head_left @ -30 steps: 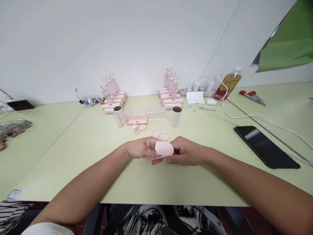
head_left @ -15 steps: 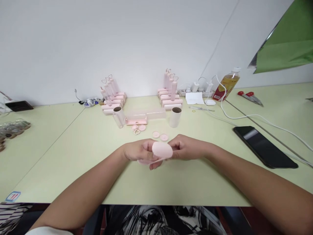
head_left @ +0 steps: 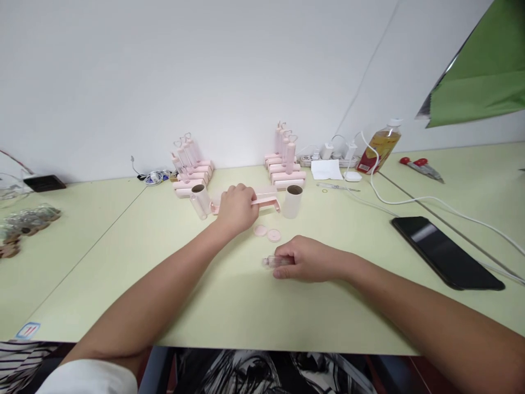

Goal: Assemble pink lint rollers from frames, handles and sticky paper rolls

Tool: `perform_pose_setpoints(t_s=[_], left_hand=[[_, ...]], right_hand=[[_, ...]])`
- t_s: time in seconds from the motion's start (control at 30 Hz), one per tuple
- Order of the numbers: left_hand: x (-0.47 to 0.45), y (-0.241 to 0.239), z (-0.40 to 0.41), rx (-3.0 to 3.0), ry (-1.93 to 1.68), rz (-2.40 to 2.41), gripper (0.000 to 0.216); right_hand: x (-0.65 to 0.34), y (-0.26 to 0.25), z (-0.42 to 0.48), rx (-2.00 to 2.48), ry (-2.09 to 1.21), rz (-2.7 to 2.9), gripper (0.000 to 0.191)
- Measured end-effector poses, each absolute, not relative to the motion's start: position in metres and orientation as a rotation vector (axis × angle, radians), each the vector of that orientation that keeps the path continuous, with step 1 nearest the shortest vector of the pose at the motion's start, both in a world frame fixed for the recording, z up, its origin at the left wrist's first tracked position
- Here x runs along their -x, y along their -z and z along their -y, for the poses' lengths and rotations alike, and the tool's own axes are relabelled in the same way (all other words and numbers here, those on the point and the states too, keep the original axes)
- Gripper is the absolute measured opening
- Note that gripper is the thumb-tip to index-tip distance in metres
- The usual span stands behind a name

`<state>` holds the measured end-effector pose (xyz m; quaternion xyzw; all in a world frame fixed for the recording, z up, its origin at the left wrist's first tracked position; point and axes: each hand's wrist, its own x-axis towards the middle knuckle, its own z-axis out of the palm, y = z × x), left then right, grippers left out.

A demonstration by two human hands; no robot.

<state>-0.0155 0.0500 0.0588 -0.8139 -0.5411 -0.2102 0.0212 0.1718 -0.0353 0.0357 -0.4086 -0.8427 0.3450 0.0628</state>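
My left hand is closed around a long pink plastic piece with a bent end, held over the middle of the table. Behind and under that hand, the end of another pink piece shows. Lower down, my right hand grips a small clear tube-like piece, blurred at its tip. Two round pink caps lie on the table between my hands. To the left stand a white cardboard tube and a leaning clear tube; a second white tube stands at the right.
Pink holders with upright clear tubes stand in two groups, left and right, by the wall. Rightward are a drink bottle, a power strip, white cables and a black phone. Bagged items lie far left.
My hands were together near the front around a pink piece. My left hand has moved forward with a pink piece; my right hand stays near the front with the clear piece.
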Motion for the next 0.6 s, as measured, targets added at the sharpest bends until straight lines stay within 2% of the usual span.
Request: perform_pose_setpoints(t_s=[0.17,0.4,0.5,0.6], left_hand=[[-0.014,-0.04,-0.075,2.466,0.439,1.51,0.021],[-0.016,-0.022,-0.096,2.468,0.394,1.434,0.025],[-0.014,-0.027,-0.083,2.499,0.461,1.433,0.022],[-0.008,-0.039,-0.049,2.652,0.679,1.443,0.022]], right_hand=[[-0.172,-0.035,0.035,1.22,-1.041,2.55,0.039],[-0.172,-0.036,0.036,1.208,-1.022,2.558,0.035],[-0.172,-0.034,0.035,1.207,-1.026,2.527,0.036],[-0.173,-0.028,0.032,1.237,-1.072,2.394,0.036]])
